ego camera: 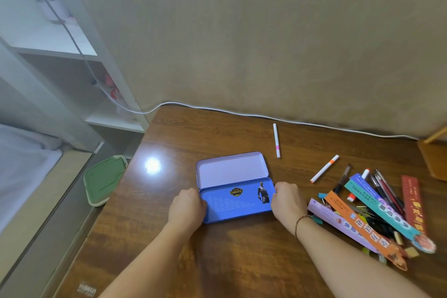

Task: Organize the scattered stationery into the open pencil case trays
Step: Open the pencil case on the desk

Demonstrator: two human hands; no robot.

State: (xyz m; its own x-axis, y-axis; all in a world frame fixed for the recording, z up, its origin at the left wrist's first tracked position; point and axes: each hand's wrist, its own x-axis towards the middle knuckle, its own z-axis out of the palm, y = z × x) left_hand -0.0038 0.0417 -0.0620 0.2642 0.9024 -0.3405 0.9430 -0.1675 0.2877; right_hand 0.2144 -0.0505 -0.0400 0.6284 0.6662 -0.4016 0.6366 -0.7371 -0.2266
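- One blue tin pencil case point(238, 202) lies open near the middle of the wooden tabletop point(242, 261), straight in front of me.
- Its lilac lid point(231, 169) is folded back flat on the far side; nothing lies in the lid.
- The nearer half shows a blue printed panel with a gold badge and one small standing figure; no stationery rests on it.
- My left hand point(186, 205) grips the case's left end, fingers point(202, 202) curled over the rim.
- My right hand point(287, 202) grips the right end the same way, fingers closed on the edge; a dark braided bracelet point(301, 221) circles that wrist.
- Two white markers lie alone beyond the case: one with a pink band point(276, 140), farther back, and one with an orange tip point(324, 169), to the right.
- Right of my right forearm sits the stationery pile point(377, 210), touching and overlapping.
- In it I count three long paper strips: lilac point(338, 220), orange point(362, 227) and teal point(379, 205).
- One red ruler point(412, 203) lies at the pile's right side.
- Several dark pens point(384, 186) are bunched together; their exact number I cannot tell.
- One white cable point(266, 116) runs along the tabletop's back edge by the wall.
- One green stool point(104, 180) stands off the left edge, with a white shelf point(72, 51) behind it.
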